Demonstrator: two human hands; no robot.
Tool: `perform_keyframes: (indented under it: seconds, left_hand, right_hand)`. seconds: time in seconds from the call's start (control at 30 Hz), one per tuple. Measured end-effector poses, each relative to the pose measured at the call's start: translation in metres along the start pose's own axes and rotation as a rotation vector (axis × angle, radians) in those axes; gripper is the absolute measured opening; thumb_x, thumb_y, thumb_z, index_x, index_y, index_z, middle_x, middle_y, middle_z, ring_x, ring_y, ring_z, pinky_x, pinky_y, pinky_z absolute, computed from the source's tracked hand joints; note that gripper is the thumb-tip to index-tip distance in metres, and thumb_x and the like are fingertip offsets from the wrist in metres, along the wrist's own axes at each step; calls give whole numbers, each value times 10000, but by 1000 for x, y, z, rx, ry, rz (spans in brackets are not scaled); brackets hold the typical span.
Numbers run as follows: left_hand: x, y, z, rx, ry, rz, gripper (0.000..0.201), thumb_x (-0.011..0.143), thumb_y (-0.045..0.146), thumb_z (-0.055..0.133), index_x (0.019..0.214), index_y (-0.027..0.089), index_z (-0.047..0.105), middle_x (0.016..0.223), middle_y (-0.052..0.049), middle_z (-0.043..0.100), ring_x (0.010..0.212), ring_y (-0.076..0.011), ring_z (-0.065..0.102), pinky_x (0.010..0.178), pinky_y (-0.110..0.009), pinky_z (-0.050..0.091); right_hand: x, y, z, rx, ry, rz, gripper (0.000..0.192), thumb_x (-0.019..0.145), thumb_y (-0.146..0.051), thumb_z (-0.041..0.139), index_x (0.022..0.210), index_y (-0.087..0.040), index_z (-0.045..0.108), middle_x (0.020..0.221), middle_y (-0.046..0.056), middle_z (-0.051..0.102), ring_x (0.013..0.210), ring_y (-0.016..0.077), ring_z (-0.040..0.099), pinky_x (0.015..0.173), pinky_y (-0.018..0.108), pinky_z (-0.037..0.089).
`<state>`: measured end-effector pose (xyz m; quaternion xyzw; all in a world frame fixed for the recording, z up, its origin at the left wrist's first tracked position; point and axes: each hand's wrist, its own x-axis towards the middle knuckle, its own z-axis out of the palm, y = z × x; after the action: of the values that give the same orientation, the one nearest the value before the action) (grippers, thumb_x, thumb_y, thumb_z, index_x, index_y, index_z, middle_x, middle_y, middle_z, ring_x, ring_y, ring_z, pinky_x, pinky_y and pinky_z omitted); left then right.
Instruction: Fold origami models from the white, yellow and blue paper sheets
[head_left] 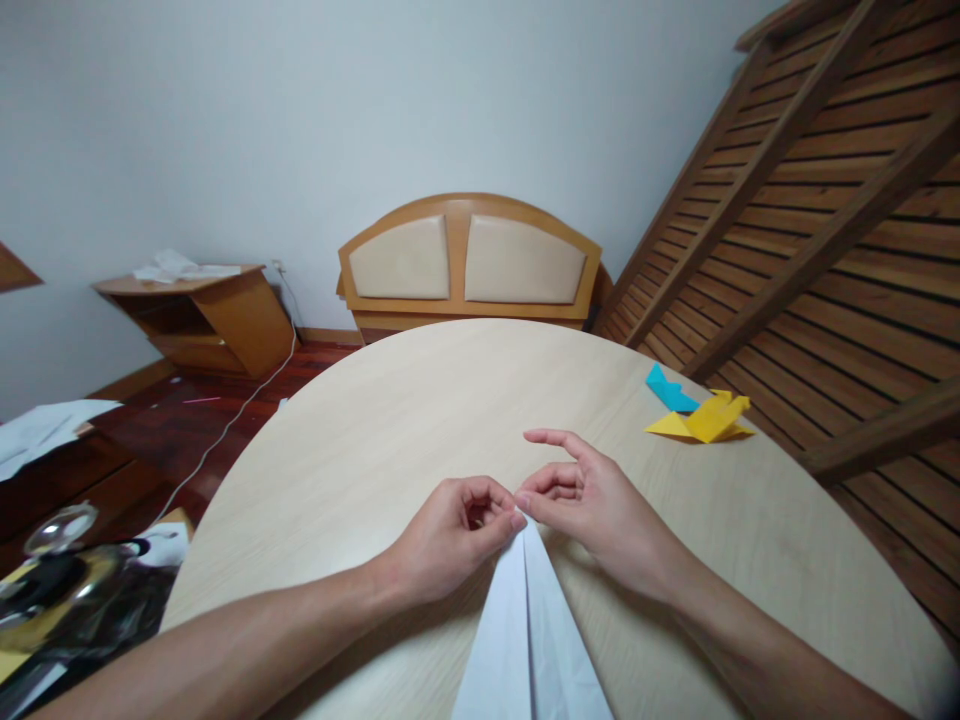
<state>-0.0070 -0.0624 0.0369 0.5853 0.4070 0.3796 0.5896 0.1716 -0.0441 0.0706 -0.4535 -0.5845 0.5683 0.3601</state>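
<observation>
A pale round table point(390, 420) filled the view. On it lay a white folded paper point(525, 640), its narrow tip pinched between the left hand point(450, 535) and right hand point(592, 500). Uneven pressure there could have skewed the crease or torn the tip. Yellow point(709, 418) and blue point(667, 390) paper folds lay well apart.
</observation>
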Motion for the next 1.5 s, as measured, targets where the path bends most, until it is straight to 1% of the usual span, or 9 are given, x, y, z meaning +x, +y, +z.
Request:
perform_keyframes:
  seconds: [0.17, 0.37, 0.47, 0.57, 0.63, 0.77, 1.0, 1.33, 1.5]
  left_hand:
    - [0, -1, -4, 11, -45, -13, 347, 826, 459, 725, 777, 130, 626, 664, 22, 536, 584, -83, 404, 558, -232, 302]
    - [-1, 2, -7, 32, -92, -113, 387, 769, 497, 757, 773, 128, 641, 640, 15, 543, 567, -87, 424, 545, -230, 298]
    - [-1, 3, -7, 39, -71, -105, 384, 764, 496, 757, 766, 133, 633, 654, 13, 543, 577, -90, 428, 550, -232, 300]
    - [-1, 2, -7, 33, -35, -81, 367, 778, 480, 742, 738, 137, 617, 649, 20, 531, 578, -89, 414, 555, -237, 294]
    - [-1, 1, -6, 28, -27, -68, 351, 794, 464, 727, 724, 141, 608, 633, 30, 512, 573, -87, 397, 554, -238, 286]
    - [0, 0, -6, 25, -31, -56, 339, 813, 446, 708, 707, 146, 590, 624, 39, 488, 575, -88, 382, 563, -241, 285]
    - [1, -2, -12, 138, -68, -96, 290, 855, 408, 661, 773, 132, 626, 658, 22, 524, 597, -97, 403, 566, -242, 293]
    - [-3, 2, -21, 371, -162, -113, 268, 923, 376, 570, 817, 138, 636, 686, 25, 507, 617, -99, 389, 563, -232, 304]
    - [-3, 3, -26, 434, -166, -119, 283, 943, 395, 532, 835, 150, 624, 718, 19, 519, 635, -105, 415, 559, -226, 305]
  right_hand:
    - [0, -2, -2, -22, 46, -43, 746, 677, -328, 823, 1295, -186, 432, 757, -4, 724, 734, 199, 713, 721, 337, 562]
    - [4, -5, -9, -52, 126, -107, 693, 681, -407, 811, 1240, -192, 462, 719, -11, 710, 727, 208, 710, 715, 341, 562]
    - [7, -1, -11, -29, 133, -129, 689, 685, -419, 811, 1238, -200, 463, 756, 0, 714, 746, 207, 708, 730, 347, 563]
    - [10, 3, -12, 11, 107, -110, 711, 690, -425, 818, 1261, -198, 460, 853, 26, 730, 776, 196, 708, 752, 342, 558]
    - [11, 6, -12, 14, 52, -73, 695, 694, -419, 822, 1254, -188, 482, 882, 36, 733, 788, 193, 708, 762, 341, 551]
    - [12, 8, -12, -31, -25, -61, 577, 730, -391, 802, 1195, -173, 540, 746, -10, 703, 746, 184, 690, 746, 332, 526]
    - [13, 3, -21, -75, 131, -150, 585, 721, -376, 799, 1195, -183, 516, 677, -45, 648, 672, 170, 642, 709, 319, 508]
    - [24, 4, -41, -58, 268, -253, 583, 703, -417, 820, 1163, -192, 541, 653, -52, 625, 636, 161, 614, 651, 305, 507]
    - [30, 7, -53, -10, 320, -262, 628, 669, -409, 846, 1173, -197, 537, 652, -59, 618, 629, 159, 611, 630, 298, 519]
